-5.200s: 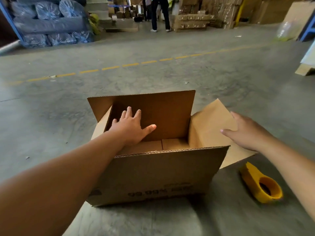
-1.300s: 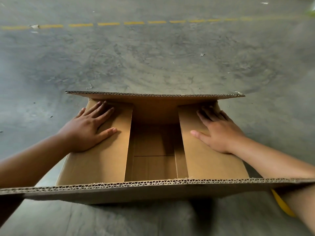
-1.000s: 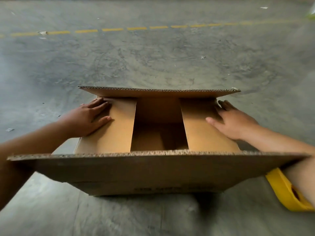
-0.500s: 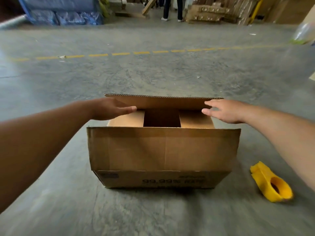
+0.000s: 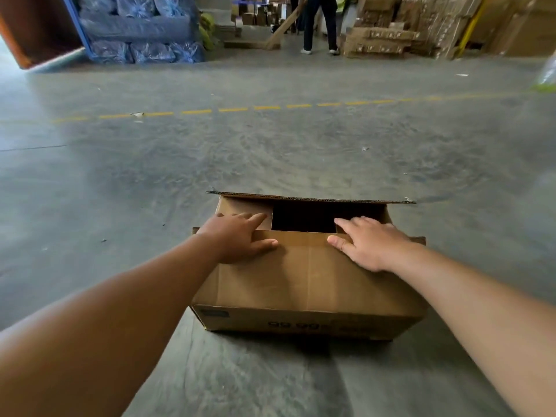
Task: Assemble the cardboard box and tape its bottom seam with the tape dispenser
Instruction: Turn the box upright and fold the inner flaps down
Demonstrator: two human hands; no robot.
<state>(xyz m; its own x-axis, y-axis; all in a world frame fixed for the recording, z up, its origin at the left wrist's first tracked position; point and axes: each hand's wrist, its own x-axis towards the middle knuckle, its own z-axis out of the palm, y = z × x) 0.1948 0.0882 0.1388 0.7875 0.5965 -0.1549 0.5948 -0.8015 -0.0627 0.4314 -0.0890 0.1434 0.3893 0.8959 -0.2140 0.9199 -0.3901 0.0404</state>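
Grey concrete floor [image 5: 301,152] stretches back to a dashed yellow line [image 5: 231,109], with stacked cartons [image 5: 379,40], blue wrapped bundles [image 5: 141,28] and a standing person's legs [image 5: 320,25] far behind. On that floor, close in front of the camera, sits the cardboard box [image 5: 307,284], its open face turned up. The near long flap [image 5: 304,260] is folded down over the opening, the two short end flaps lie beneath it, and the far long flap [image 5: 310,197] stands out roughly level, not yet closed, so a dark gap shows between the two long flaps.

The left hand [image 5: 237,239] rests flat on the near flap's left end, fingers [image 5: 255,219] straight and spread, reaching past the flap edge onto the left end flap. The right hand [image 5: 370,243] lies likewise on the right end, fingers extended and holding nothing. Both press; neither grips.

Corrugated board like this is probably light and stiff across the panel but springy at the creases, so a flap will likely lift again if released. Best hold is flat palm pressure near the flap edge, or a pinch on the far flap's free edge to bring it down to meet the near one. No tape dispenser is in view now
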